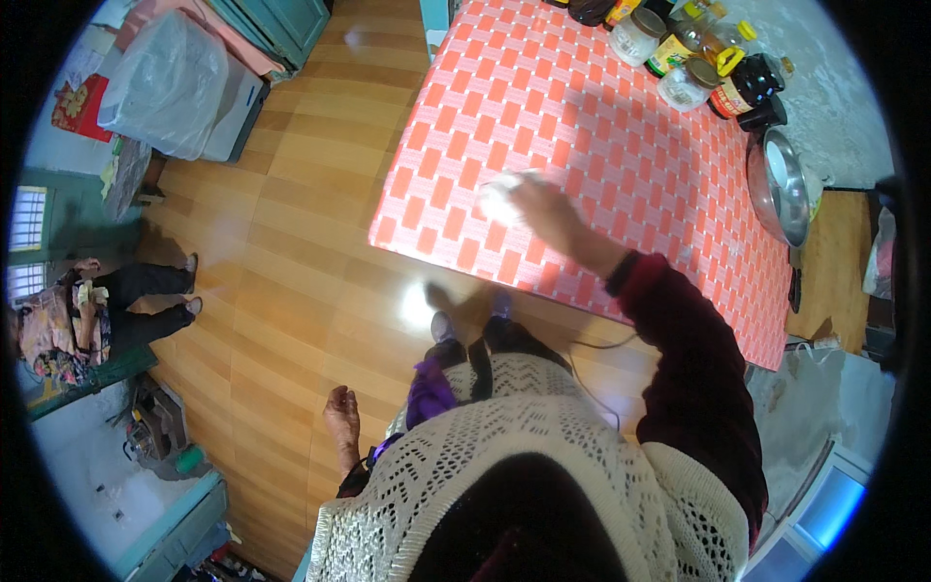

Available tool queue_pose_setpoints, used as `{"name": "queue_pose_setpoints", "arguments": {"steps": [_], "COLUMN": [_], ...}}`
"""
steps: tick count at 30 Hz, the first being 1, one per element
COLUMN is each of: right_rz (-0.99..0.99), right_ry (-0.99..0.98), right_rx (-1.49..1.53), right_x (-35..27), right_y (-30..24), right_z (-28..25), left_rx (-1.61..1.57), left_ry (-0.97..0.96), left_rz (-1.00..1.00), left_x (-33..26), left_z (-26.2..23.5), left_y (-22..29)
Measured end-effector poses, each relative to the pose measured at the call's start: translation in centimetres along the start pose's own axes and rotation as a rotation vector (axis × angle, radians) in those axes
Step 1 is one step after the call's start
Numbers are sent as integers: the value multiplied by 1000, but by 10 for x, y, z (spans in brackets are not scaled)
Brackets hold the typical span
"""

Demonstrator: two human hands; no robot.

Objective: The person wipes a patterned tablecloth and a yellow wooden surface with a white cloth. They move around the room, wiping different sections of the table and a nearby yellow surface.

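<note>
My right hand is pressed down over a white cloth, slightly smeared by motion, near the left front corner of a table. A red-and-white checked cover spreads over the tabletop beneath it. Below the table's edge, on the left of my body, my left hand hangs over the floor. Its fingers are loosely curled and apart from the thumb, with nothing seen in them.
Jars and sauce bottles line the table's far right edge by the wall. A metal basin leans at the right side. Another person is at the far left. A plastic-covered white appliance stands upper left.
</note>
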State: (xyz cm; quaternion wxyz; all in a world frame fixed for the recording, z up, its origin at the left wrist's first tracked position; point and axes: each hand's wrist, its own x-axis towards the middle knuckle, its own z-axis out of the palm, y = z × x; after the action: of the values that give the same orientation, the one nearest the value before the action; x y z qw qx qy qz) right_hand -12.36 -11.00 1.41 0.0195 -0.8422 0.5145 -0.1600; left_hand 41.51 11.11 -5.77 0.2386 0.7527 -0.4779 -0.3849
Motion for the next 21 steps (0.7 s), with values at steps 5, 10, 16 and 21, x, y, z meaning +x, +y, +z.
{"name": "queue_pose_setpoints", "arguments": {"steps": [5, 10, 16, 21], "right_rz": [979, 1134, 480, 284], "right_ry": [-179, 34, 145, -90], "right_rx": [-209, -277, -262, -91], "right_x": [-112, -102, 5, -21], "right_y": [152, 199, 78, 1], "right_z": [-72, -46, 12, -4], "left_rx": [56, 108, 126, 202], "left_ry": [-29, -7, -44, -78], "left_rz": [-12, 33, 47, 79], "left_x": [7, 5, 7, 9], "left_z": [1, -6, -1, 6], "left_y": [-8, -3, 19, 44]}}
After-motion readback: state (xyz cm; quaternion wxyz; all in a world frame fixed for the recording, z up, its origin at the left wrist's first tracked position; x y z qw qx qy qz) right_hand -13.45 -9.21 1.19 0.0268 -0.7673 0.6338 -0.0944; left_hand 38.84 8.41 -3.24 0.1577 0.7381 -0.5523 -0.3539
